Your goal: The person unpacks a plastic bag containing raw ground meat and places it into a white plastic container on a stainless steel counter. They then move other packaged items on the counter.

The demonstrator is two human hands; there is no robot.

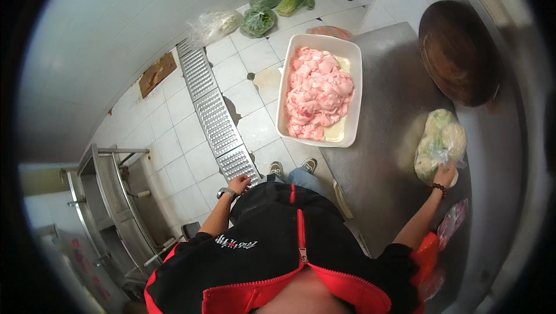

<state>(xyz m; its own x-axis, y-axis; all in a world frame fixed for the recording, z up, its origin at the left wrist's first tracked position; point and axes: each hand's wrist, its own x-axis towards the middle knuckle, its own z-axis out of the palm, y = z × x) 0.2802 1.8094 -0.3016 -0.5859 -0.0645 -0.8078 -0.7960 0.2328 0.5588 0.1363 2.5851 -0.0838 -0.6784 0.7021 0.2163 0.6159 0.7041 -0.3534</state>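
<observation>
At the right side of the stainless steel table point(382, 110), my right hand point(445, 176) grips the gathered neck of a clear plastic bag of pale green vegetables point(438, 140). The bag rests on the tabletop, and its contents look like round heads of cabbage. My left hand point(239, 183), with a watch at the wrist, hangs empty beside my body above the floor, fingers loosely bent. A white plastic tub point(282, 96) of raw pink meat or fat pieces point(319, 92) sits at the table's left edge, reaching past it. Neither hand touches the tub.
A thick round wooden chopping block point(460, 53) is at the table's far right. Bagged leafy greens point(258, 22) lie on the tiled floor by the wall. A metal drain grate point(219, 120) crosses the floor. Steel shelving point(126, 201) stands left. Red plastic point(428, 251) lies near my right arm.
</observation>
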